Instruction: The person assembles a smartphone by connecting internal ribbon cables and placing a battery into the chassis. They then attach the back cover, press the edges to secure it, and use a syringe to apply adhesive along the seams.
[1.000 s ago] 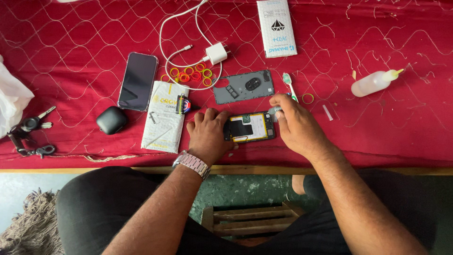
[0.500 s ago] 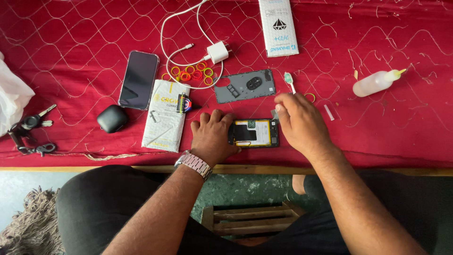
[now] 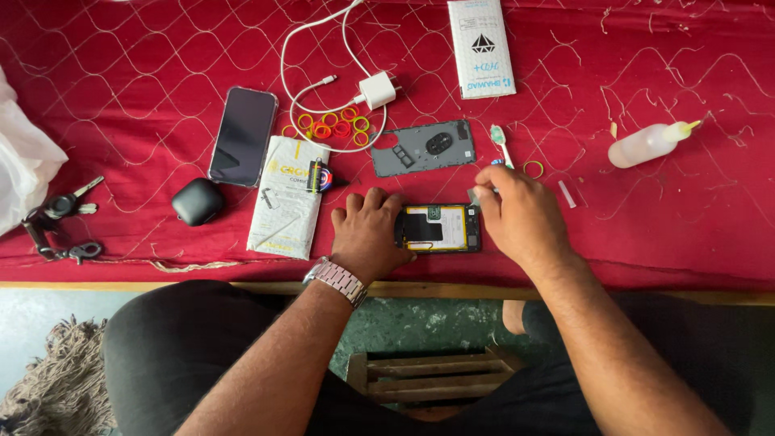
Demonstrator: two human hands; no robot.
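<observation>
Two hands — left hand (image 3: 367, 234) flat, steadying opened phone (image 3: 440, 228) | right hand (image 3: 517, 214) pinching small pale piece | red quilted cloth (image 3: 121, 73)

Opened phone (image 3: 440, 228): you have it lying flat on the red cloth, back off, yellow battery and black boards showing.
Position: between your two hands, near the table's front edge.

From my feed, opened phone (image 3: 440, 228) sits central: back cover (image 3: 423, 148) behind it, packet (image 3: 284, 198) left, squeeze bottle (image 3: 646, 144) far right.
</observation>
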